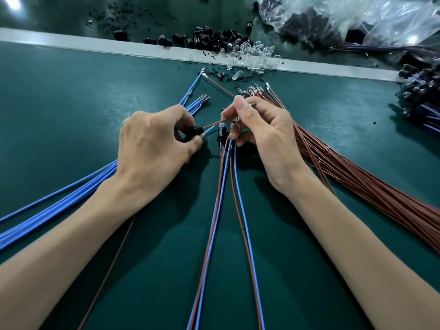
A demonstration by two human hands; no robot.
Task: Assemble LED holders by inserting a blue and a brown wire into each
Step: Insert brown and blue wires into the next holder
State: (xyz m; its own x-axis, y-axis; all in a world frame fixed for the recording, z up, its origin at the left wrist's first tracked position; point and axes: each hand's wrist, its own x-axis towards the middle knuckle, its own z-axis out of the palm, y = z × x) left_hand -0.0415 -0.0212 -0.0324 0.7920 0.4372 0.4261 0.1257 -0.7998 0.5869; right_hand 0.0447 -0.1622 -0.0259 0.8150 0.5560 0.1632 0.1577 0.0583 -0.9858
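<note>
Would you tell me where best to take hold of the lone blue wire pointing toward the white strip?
Probably pinch the lone blue wire on its insulation just behind the metal terminal, coming from above and its left: it lies flat, and a brown wire ends close on its right.

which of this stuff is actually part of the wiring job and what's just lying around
In the job: left hand gripping black holder, right hand pinching brown wire, blue wire bundle, brown wire bundle.
Lying about: plastic bag, scattered black bits.
</note>
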